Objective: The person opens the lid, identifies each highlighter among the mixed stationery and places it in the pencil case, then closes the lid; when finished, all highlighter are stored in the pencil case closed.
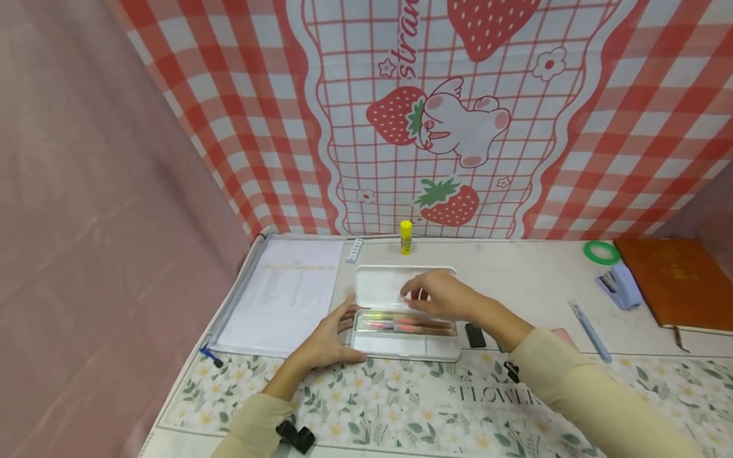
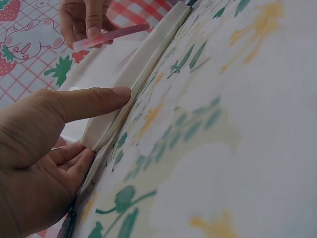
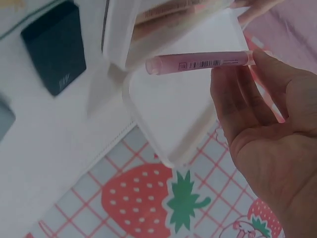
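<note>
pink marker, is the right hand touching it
Touching. The right wrist view shows the right hand pinching the pink marker near one end.

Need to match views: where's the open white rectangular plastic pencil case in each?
Head: open white rectangular plastic pencil case at lower middle, slightly right.
Left wrist: case at upper left, partly behind the left hand.
Right wrist: case at top centre, partly behind the translucent pink pen.
Shared landmark: red-and-white strawberry-print cloth.

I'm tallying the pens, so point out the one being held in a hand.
The slim, translucent pink plastic pen pinched by the right hand over the open white rectangular case; the other slim, multicoloured pens lie inside that case, unheld.
</note>
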`<state>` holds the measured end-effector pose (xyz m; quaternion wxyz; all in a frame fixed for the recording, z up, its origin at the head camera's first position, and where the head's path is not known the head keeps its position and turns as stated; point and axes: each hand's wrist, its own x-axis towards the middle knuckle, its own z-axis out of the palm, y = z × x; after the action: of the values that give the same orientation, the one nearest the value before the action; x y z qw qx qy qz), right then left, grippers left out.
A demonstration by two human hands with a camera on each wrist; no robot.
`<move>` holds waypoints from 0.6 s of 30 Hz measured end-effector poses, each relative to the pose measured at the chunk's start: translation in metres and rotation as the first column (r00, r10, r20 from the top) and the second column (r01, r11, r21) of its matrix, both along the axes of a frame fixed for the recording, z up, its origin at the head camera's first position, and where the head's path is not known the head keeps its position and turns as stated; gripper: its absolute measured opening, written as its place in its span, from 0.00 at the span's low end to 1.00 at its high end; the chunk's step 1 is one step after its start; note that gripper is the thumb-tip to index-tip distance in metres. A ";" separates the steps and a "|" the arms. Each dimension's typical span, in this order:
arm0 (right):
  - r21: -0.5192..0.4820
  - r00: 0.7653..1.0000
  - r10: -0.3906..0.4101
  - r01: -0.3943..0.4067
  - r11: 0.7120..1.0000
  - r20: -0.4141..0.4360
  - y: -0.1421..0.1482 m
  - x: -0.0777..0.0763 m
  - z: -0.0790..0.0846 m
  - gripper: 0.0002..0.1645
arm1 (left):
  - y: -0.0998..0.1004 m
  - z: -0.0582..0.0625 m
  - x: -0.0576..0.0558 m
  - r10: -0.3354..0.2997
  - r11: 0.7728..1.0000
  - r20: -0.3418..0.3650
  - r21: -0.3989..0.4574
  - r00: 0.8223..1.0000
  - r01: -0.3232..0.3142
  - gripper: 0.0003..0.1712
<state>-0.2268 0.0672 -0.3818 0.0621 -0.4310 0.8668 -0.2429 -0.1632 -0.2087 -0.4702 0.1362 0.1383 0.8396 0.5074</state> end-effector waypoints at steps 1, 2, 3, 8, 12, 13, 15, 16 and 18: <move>-0.008 1.000 0.003 -0.003 1.000 0.008 -0.002 0.000 -0.002 0.13 | 0.000 0.000 0.000 0.001 1.000 0.000 -0.001 1.000 -0.001 0.71; -0.017 1.000 0.009 -0.008 1.000 0.015 -0.003 0.000 -0.004 0.13 | 0.000 0.000 0.000 0.002 1.000 0.000 -0.001 1.000 -0.002 0.70; -0.022 1.000 0.012 -0.011 1.000 0.021 -0.005 0.000 -0.006 0.13 | 0.000 0.000 0.000 0.003 1.000 0.001 -0.002 1.000 -0.003 0.70; 0.021 0.999 -0.029 0.029 0.999 0.015 -0.011 0.002 -0.017 0.13 | 0.001 0.000 0.000 0.005 1.000 0.000 -0.011 1.000 -0.005 0.71; 0.111 0.994 -0.103 0.106 0.988 -0.033 -0.014 0.007 -0.024 0.12 | 0.000 -0.001 0.000 0.003 1.000 -0.007 -0.015 1.000 -0.003 0.71; 0.125 0.992 -0.115 0.119 0.985 -0.044 -0.015 0.009 -0.025 0.12 | 0.000 -0.001 0.000 0.002 1.000 -0.008 -0.012 1.000 -0.002 0.71; 0.149 0.989 -0.135 0.143 0.978 -0.063 -0.017 0.010 -0.027 0.11 | 0.000 -0.001 0.000 0.001 1.000 -0.009 -0.008 1.000 -0.001 0.71; 0.158 0.987 -0.141 0.151 0.976 -0.070 -0.018 0.011 -0.028 0.11 | 0.000 -0.001 0.000 0.001 1.000 -0.008 -0.008 1.000 -0.001 0.71; 0.168 0.986 -0.145 0.156 0.973 -0.079 -0.019 0.011 -0.030 0.12 | 0.000 -0.002 -0.001 0.003 1.000 -0.008 -0.008 1.000 -0.003 0.71</move>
<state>-0.2157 0.0479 -0.4119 0.0523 -0.3647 0.9165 -0.1560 -0.1637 -0.2089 -0.4719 0.1325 0.1385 0.8424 0.5036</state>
